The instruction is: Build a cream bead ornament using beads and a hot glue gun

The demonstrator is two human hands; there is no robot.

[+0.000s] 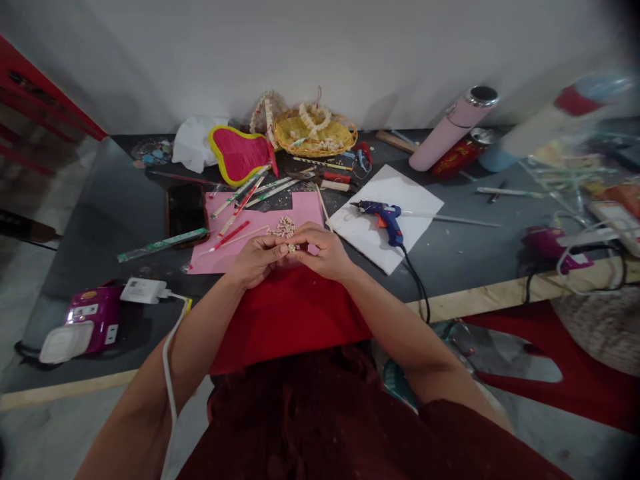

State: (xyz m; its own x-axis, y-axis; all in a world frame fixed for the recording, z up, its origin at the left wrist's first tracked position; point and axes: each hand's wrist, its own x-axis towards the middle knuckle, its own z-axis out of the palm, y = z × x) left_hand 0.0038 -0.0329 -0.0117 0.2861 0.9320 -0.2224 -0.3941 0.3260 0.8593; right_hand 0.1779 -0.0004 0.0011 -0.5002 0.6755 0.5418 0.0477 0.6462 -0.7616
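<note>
My left hand (259,259) and my right hand (323,250) meet over the front of a pink paper sheet (210,257). Both are closed, with thumbs and fingertips pinching a small cluster of pale wooden pieces (292,248). Fingers cover part of the cluster. Just beyond the fingertips lies a pile of short cut wooden pieces (284,227). Several sticks in printed wrappers (245,203) rest on and behind the paper, left of the pile. To the right, a blue glue gun (385,217) lies on a white board (425,193), a glue stick protruding from its back.
A yellow basket (285,143) stands by the wall beside a pink heart-shaped piece (243,155). Pliers (330,181) lie before it. A pink flask (450,130) and red can (465,152) stand back right. A phone (187,210) and purple power socket box (95,317) are left.
</note>
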